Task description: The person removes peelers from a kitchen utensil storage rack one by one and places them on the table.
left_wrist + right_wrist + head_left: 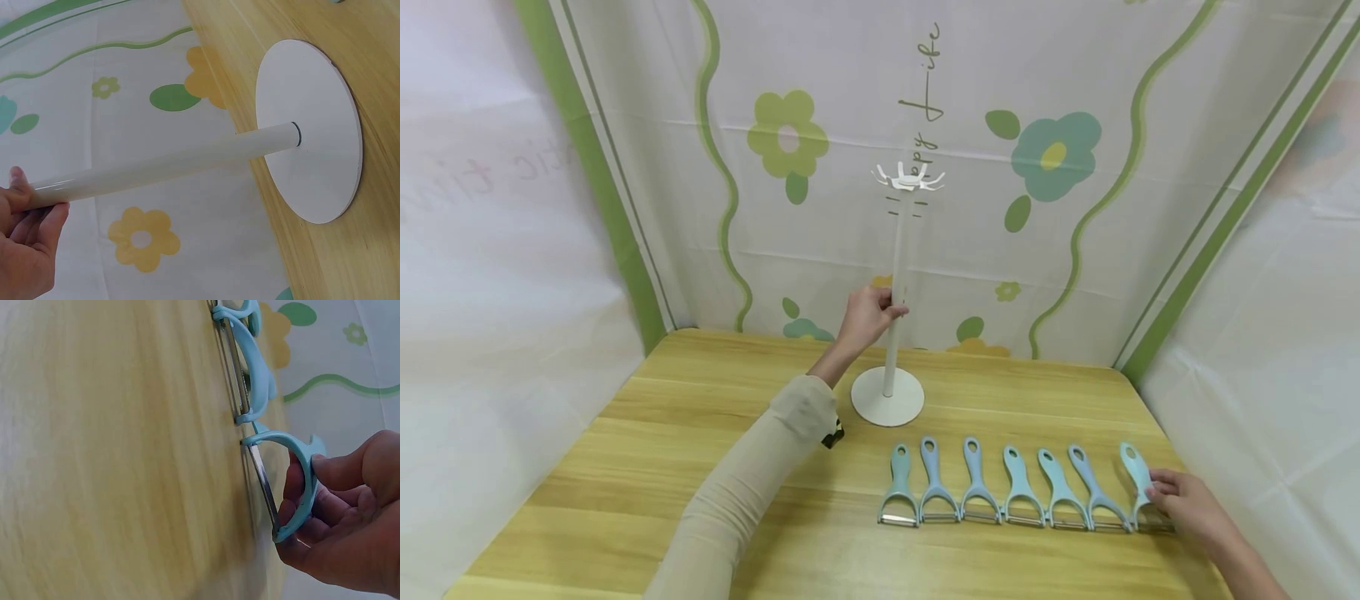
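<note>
In the head view my left hand [868, 317] grips the pole of a white stand [892, 350] at about mid-height. The stand is upright on a round base [312, 181] and has several small hooks [910, 177] at its top. My right hand [1187, 500] pinches the rightmost peeler [1135, 467], a light turquoise Y-shaped one, between thumb and fingers. Seen from the right wrist, the thumb presses the peeler's curved frame [306, 481] while fingers curl behind it. Its blade end is close to the table, and part of it is hidden by the hand.
Left of the held peeler several more blue and green peelers [975, 479] lie in a row, handles pointing away. They rest on a wood-grain table [700, 400]. White cloth with printed flowers [1052, 158] hangs behind the table, with pale cloth on both sides.
</note>
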A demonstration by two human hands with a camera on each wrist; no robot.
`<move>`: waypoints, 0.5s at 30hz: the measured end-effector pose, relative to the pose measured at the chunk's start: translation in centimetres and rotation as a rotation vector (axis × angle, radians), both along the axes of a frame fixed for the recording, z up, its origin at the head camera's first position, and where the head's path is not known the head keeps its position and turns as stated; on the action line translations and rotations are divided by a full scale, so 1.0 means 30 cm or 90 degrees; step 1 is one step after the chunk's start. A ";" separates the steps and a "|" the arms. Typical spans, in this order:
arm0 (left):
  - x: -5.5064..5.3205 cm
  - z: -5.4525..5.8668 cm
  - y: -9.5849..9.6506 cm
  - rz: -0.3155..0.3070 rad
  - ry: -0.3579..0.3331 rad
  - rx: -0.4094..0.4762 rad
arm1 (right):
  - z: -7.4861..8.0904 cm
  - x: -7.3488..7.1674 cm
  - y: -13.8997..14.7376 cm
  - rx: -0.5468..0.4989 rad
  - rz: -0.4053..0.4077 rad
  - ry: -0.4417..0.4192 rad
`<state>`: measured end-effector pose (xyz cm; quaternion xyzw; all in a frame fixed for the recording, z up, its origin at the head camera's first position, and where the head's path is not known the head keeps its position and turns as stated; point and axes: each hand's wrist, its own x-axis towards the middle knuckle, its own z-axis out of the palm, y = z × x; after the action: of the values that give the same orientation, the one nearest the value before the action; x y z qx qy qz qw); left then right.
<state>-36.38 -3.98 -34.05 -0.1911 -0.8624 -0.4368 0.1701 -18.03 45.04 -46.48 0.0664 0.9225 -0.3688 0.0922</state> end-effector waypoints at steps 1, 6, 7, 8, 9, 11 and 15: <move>0.000 0.000 0.000 -0.001 -0.001 0.003 | -0.006 0.000 0.000 -0.002 -0.001 0.007; -0.002 -0.001 0.001 -0.006 0.000 0.009 | -0.030 0.002 -0.008 -0.010 -0.031 0.021; -0.002 -0.001 0.001 -0.007 0.000 0.009 | -0.031 0.002 -0.011 -0.006 -0.033 0.018; -0.003 -0.001 0.001 -0.007 0.000 0.008 | -0.033 0.003 -0.013 -0.005 -0.038 0.018; -0.003 -0.001 0.001 -0.007 -0.001 0.007 | -0.034 0.003 -0.015 0.001 -0.044 0.017; -0.003 0.000 0.001 -0.006 -0.003 0.007 | -0.035 0.000 -0.017 0.022 -0.050 0.019; -0.004 0.002 0.001 -0.004 -0.002 0.007 | -0.035 -0.007 -0.019 0.063 -0.050 0.025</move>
<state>-36.48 -3.94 -34.00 -0.1922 -0.8596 -0.4427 0.1680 -18.23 44.46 -47.52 0.0997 0.9381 -0.3271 0.0560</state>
